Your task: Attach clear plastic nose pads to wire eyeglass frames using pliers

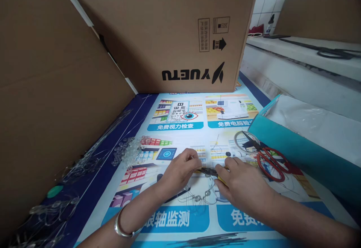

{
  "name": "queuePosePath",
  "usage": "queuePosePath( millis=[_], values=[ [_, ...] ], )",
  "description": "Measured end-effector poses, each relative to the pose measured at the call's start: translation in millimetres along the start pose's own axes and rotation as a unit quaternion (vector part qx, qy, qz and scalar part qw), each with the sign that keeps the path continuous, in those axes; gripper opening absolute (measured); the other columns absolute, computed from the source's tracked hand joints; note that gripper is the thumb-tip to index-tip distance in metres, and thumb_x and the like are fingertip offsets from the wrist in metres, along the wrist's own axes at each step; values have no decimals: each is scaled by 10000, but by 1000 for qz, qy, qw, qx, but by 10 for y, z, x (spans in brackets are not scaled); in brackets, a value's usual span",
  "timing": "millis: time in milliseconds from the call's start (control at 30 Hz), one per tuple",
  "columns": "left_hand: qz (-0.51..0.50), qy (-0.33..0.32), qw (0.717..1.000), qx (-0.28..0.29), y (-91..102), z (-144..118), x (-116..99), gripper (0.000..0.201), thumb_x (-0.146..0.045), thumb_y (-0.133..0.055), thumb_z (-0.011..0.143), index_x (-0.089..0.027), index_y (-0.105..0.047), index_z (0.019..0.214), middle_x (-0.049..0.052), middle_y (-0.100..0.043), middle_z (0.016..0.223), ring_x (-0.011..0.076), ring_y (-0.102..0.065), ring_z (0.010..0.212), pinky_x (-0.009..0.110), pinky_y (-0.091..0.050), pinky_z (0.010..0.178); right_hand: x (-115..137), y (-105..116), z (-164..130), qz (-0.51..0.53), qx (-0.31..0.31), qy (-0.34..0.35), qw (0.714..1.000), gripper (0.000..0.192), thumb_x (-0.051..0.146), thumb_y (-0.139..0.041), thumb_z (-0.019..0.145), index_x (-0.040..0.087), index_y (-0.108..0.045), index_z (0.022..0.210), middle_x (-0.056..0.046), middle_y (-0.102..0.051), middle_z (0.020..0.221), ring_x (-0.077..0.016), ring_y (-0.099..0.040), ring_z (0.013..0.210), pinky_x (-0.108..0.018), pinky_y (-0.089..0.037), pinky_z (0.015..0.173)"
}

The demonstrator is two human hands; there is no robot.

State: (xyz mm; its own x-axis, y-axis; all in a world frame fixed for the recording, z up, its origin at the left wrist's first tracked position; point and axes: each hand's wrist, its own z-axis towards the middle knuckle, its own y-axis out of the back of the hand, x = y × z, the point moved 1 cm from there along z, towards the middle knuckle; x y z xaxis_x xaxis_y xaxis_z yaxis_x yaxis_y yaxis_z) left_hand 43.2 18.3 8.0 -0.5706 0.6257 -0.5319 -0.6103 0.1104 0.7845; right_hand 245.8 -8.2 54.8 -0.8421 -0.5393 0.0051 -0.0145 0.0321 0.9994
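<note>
My left hand and my right hand meet over a printed poster on the table. My right hand grips small pliers with yellow handles; the dark jaws point left toward my left fingertips. My left hand pinches something small at the jaws, too small to name. Under the hands lies thin wire with a few clear beads. A silver bangle sits on my left wrist.
Red-handled scissors lie right of my hands, by a teal box lined with plastic. A pile of clear beads and wire strands lie left. Large cardboard boxes stand behind and left. A white ledge runs right.
</note>
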Motion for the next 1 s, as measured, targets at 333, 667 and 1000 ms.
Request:
queuePosePath(
  millis=[333, 667, 1000],
  values=[
    [1, -9, 1000, -2, -16, -11, 11, 212, -95, -382, 834, -193, -555, 907, 30, -445, 923, 136, -447, 785, 233, -399, 659, -27, -58, 8, 18, 5, 11, 1000, 288, 376, -414, 853, 224, -573, 1039, -91, -541, 879, -238, -508, 814, -316, -361, 620],
    [17, -5, 1000, 13, -3, -3, -7, 209, -102, -367, 840, -189, -551, 888, 33, -463, 928, 146, -464, 806, 247, -415, 682, -3, -1, -7, 7, 12, 22, 1000, 287, 348, -377, 867, 218, -580, 1023, -82, -543, 864, -234, -519, 776, -319, -361, 594],
    [-3, -7, 1000, 24, 15, 1, -11, 221, -98, -340, 861, -190, -538, 894, 33, -474, 937, 139, -476, 803, 238, -410, 686, 33, 11, -46, 0, 5, 14, 1000, 272, 337, -394, 859, 219, -567, 1034, -88, -539, 891, -252, -507, 816, -326, -366, 594]
  ],
)
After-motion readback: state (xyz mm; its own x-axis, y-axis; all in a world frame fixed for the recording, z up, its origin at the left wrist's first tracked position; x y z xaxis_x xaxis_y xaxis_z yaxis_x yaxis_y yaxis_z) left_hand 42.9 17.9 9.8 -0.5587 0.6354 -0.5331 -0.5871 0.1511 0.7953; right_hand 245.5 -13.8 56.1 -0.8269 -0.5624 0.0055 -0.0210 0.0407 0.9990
